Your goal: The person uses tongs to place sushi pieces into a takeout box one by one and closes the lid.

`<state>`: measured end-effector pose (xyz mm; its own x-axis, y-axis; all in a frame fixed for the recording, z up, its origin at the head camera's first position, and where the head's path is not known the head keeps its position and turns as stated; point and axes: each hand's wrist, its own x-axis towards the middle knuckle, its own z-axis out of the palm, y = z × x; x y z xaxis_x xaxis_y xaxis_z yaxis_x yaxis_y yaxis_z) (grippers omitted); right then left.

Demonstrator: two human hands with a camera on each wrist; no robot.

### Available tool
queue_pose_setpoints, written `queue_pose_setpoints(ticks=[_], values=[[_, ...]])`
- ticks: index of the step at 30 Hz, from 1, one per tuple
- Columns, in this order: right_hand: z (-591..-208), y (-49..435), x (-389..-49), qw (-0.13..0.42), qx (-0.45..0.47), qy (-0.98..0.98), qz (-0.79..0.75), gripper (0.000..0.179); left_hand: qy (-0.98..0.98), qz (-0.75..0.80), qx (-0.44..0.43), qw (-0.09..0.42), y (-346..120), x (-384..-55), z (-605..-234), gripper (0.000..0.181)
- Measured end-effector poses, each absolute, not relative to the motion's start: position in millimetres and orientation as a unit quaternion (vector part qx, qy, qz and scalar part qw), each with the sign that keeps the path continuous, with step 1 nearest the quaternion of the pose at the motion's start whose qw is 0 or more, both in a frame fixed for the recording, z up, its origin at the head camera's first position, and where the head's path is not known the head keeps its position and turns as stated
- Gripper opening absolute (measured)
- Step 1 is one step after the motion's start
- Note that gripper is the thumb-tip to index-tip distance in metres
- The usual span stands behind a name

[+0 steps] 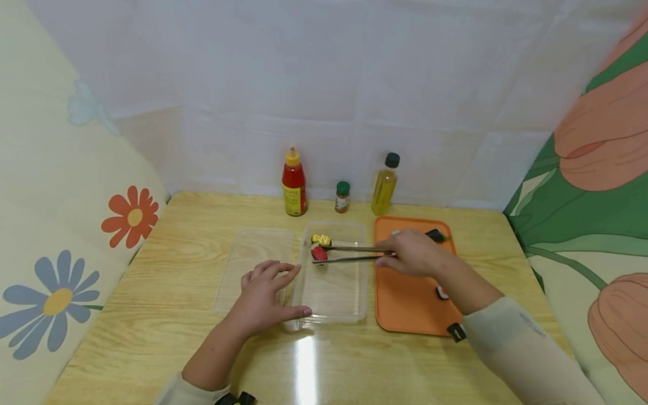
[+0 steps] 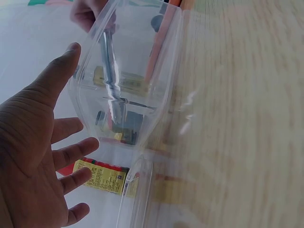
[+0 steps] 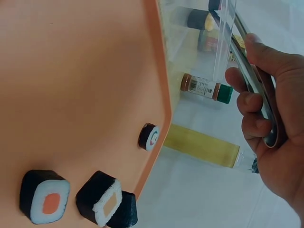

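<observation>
My right hand (image 1: pixel 414 252) grips metal tongs (image 1: pixel 351 259), which reach left over a clear plastic container (image 1: pixel 331 319). Between the tong tips is a red-topped toy sushi piece (image 1: pixel 319 253), inside the container near its back left. Whether the tips squeeze it or just flank it, I cannot tell. Right behind it sits a yellow-topped sushi piece (image 1: pixel 321 240). Beside the container's left wall, my left hand (image 1: pixel 268 298) is spread with fingers apart, holding nothing. Its thumb is by the front left corner; contact is unclear.
An orange tray (image 1: pixel 405 304) at the right bears several sushi rolls, among them a salmon-centred roll (image 3: pixel 50 202) and a small round roll (image 3: pixel 149 137). A clear lid (image 1: pixel 253 242) lies left. Behind stand a red sauce bottle (image 1: pixel 294 188), a spice jar (image 1: pixel 342 198) and an oil bottle (image 1: pixel 385 188).
</observation>
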<state>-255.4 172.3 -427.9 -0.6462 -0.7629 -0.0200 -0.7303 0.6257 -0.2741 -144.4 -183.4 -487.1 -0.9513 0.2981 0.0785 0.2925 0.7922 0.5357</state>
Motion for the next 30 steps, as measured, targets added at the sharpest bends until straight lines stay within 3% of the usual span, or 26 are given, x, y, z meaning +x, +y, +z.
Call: queue_pose_setpoints(ticks=[5, 9, 12, 18, 30], values=[[-425, 168, -259, 0.083, -0.418, 0.896, -0.126, 0.041, 0.946, 0.285, 0.156, 0.005, -183, -143, -487, 0.101], [-422, 162, -262, 0.087, -0.422, 0.894, -0.122, 0.022, 0.945, 0.287, 0.155, 0.004, -183, -143, -486, 0.101], [-421, 158, -264, 0.096, -0.422, 0.895, -0.111, 0.018, 0.945, 0.287, 0.156, 0.001, -183, -143, -485, 0.100], [-418, 151, -267, 0.130, -0.394, 0.907, -0.077, 0.043, 0.945, 0.288, 0.156, 0.003, -182, -143, -485, 0.101], [-413, 141, -269, 0.161, -0.381, 0.910, -0.036, 0.046, 0.946, 0.283, 0.156, 0.001, -182, -144, -485, 0.099]])
